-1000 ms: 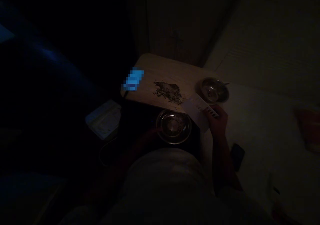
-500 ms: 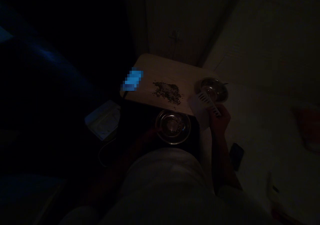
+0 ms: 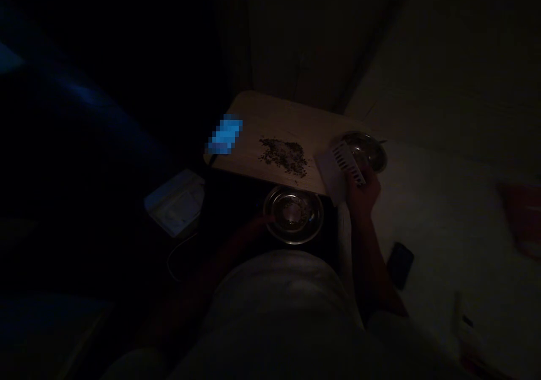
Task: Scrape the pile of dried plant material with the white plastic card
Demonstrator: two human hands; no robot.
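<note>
The scene is very dark. My right hand [image 3: 364, 191] is closed on a pale flat scraper-like piece [image 3: 332, 171] with a row of slots along one edge. It is tilted over the right end of a wooden board [image 3: 253, 109], in front of a shiny metal bowl [image 3: 374, 153]. A loose patch of small dark bits [image 3: 283, 155] lies on the board. Below the board's near edge, a second metal bowl [image 3: 293, 239] sits before my body with small bits inside. My left hand [image 3: 264, 220] grips its left rim, the fingers dim.
A glowing phone-like screen [image 3: 226, 135], pixelated, lies at the board's left end. A pale tray-like container [image 3: 177, 202] is at lower left. On the light surface at right are a dark phone [image 3: 400, 264] and a red item [image 3: 522, 216].
My right hand has moved slightly left and up with the slotted piece, which now covers part of the right bowl's front. My left hand stays at the lower bowl.
</note>
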